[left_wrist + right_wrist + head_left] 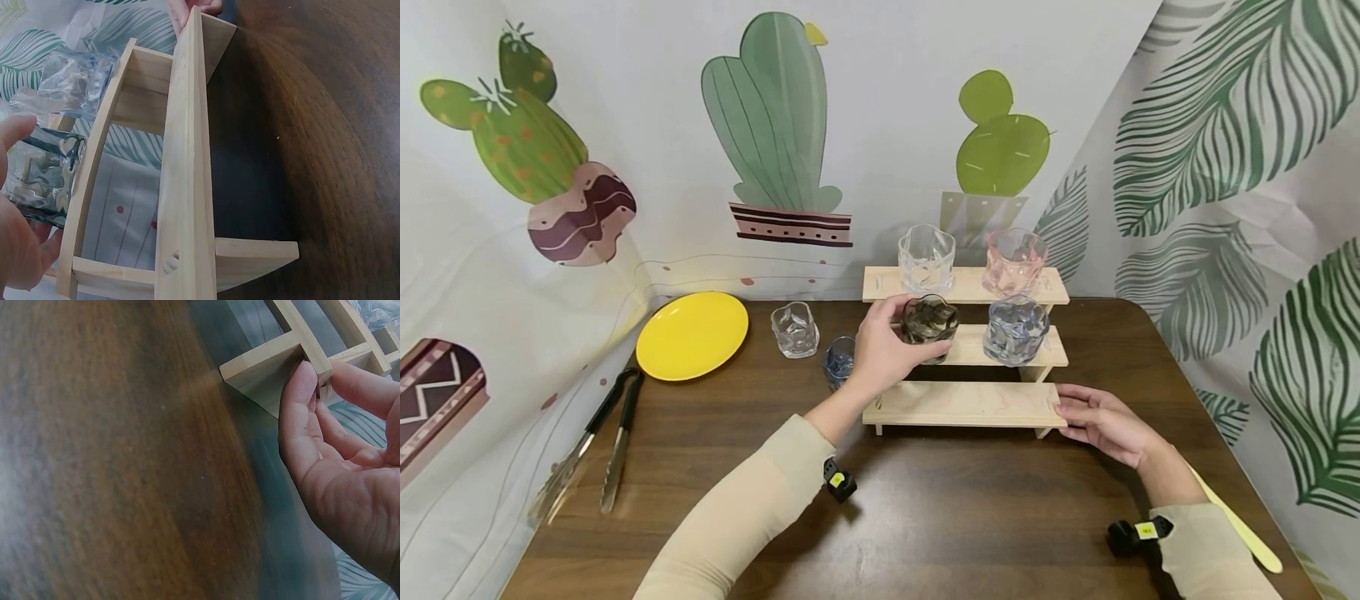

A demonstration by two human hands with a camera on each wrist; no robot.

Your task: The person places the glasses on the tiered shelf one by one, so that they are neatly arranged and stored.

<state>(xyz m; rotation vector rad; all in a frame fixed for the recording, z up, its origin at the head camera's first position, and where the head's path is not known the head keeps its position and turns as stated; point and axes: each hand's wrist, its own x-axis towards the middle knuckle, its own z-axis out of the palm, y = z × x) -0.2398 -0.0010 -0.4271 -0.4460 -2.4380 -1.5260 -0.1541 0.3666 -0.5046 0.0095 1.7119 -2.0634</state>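
Observation:
My left hand (883,348) grips a dark grey glass (931,321) at the left of the middle step of a three-tier wooden stand (962,404). In the left wrist view the dark glass (44,178) sits against that step's edge, thumb and fingers around it. With thumb and fingers, my right hand (1105,423) pinches the right end of the lowest step, seen closely in the right wrist view at the board end (322,369). A blue glass (1017,332) stands on the middle step's right. On the top step are a clear glass (927,260) and a pink glass (1015,262).
Left of the stand, another clear glass (795,331) and a dark blue glass (839,362), partly hidden by my left hand, stand on the wooden table (925,517). Farther left are a yellow plate (692,336) and metal tongs (598,442). A pale yellow utensil (1240,525) lies beyond my right forearm.

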